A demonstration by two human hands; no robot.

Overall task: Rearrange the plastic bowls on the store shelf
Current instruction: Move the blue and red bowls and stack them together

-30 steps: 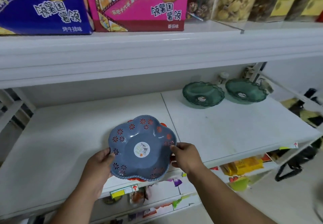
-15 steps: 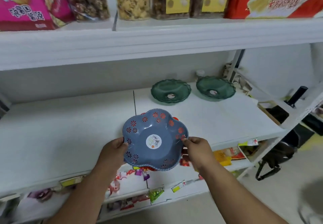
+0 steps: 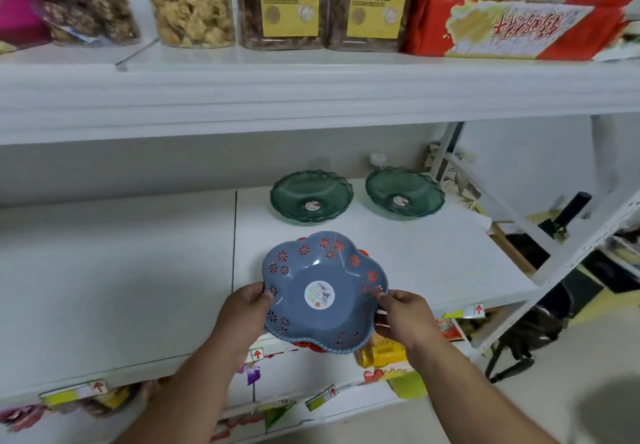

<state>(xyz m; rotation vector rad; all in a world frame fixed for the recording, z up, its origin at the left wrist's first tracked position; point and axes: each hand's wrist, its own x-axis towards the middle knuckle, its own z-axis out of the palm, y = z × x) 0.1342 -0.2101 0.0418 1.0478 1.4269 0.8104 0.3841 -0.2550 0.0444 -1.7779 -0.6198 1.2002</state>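
Your left hand (image 3: 244, 315) and right hand (image 3: 403, 315) grasp the blue bowl (image 3: 323, 293), apparently nested over a red one, at the shelf (image 3: 433, 270) front; two green bowls (image 3: 311, 195) at 12 o'clock look placed, this one remains.

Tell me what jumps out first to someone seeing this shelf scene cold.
The blue flower-shaped bowl at the shelf's front edge, held by the left hand and right hand, with a red rim peeking from beneath. Behind it, two green bowls sit side by side at the back. Above, the red boxes stand out.
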